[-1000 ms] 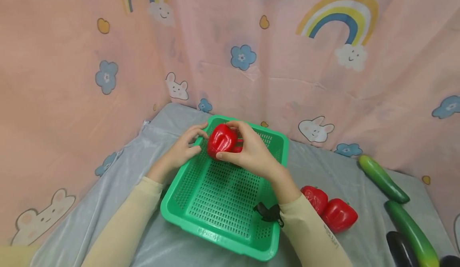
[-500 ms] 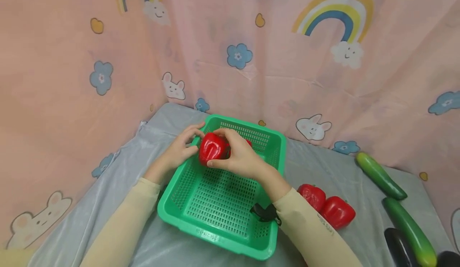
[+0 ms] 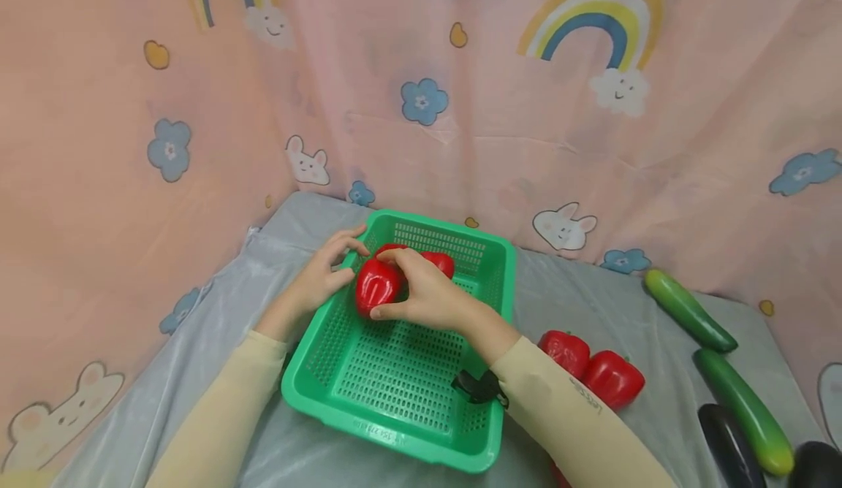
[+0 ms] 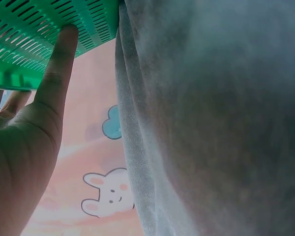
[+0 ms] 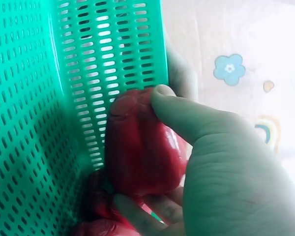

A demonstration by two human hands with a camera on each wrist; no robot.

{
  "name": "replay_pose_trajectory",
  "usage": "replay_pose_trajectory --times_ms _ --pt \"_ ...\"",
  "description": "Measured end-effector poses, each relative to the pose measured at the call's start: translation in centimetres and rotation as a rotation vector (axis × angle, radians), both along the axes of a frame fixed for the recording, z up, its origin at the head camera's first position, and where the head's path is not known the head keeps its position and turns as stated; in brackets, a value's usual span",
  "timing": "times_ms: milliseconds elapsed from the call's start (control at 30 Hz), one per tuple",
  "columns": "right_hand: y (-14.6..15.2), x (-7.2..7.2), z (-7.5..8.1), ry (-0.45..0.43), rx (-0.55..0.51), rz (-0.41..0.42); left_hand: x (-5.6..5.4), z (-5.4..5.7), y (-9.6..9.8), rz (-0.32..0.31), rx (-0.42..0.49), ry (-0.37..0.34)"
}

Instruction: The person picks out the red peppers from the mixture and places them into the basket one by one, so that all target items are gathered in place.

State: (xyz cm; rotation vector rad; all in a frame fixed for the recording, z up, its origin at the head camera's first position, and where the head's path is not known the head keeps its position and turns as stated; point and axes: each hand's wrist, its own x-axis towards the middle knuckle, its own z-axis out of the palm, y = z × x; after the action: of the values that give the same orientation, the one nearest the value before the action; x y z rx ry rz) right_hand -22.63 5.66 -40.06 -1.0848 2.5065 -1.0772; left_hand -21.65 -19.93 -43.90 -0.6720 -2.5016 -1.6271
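While one pepper sits in my grip, two wait outside

Seen from my head, my right hand (image 3: pixel 421 291) holds a red pepper (image 3: pixel 378 288) inside the green basket (image 3: pixel 388 437), close to its left wall, thumb on the near side and fingers on the far side. Behind it, partly hidden, lie a second pepper (image 3: pixel 392 248) and a third pepper (image 3: pixel 441 263). My left hand (image 3: pixel 319 276) is at the left rim, fingers extended and loosely spread, holding nothing. On the cloth-covered counter (image 3: pixel 316 214), right of the basket, two peppers (image 3: pixel 615 379) lie side by side, and a red sliver shows under my right sleeve; what it is, I can't tell. Farther right are two cucumbers (image 3: pixel 743 411) and two eggplants (image 3: pixel 729 440).

By my reckoning, the second and third peppers are placed, the held one is nearly so, and the pair outside is left. Whether the cucumbers and eggplants belong to this work, I can't say.

From my left wrist, one straight digit appears to touch the slotted wall from outside.

From my right wrist, the held pepper is between thumb and fingers, right by the slotted wall, with more red below it. Whether it rests on anything, I can't tell.
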Motion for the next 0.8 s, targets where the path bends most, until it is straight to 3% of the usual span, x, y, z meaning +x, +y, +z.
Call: replay_pose_trajectory --times_ms 400,800 --pt "-0.28 0.02 -0.38 0.019 0.050 0.072 0.60 -0.16 -0.08 0.017 0.016 0.011" --pt "-0.16 0.15 -0.49 -0.013 0.117 0.111 0.20 0.00 0.31 0.011 0.010 0.015"
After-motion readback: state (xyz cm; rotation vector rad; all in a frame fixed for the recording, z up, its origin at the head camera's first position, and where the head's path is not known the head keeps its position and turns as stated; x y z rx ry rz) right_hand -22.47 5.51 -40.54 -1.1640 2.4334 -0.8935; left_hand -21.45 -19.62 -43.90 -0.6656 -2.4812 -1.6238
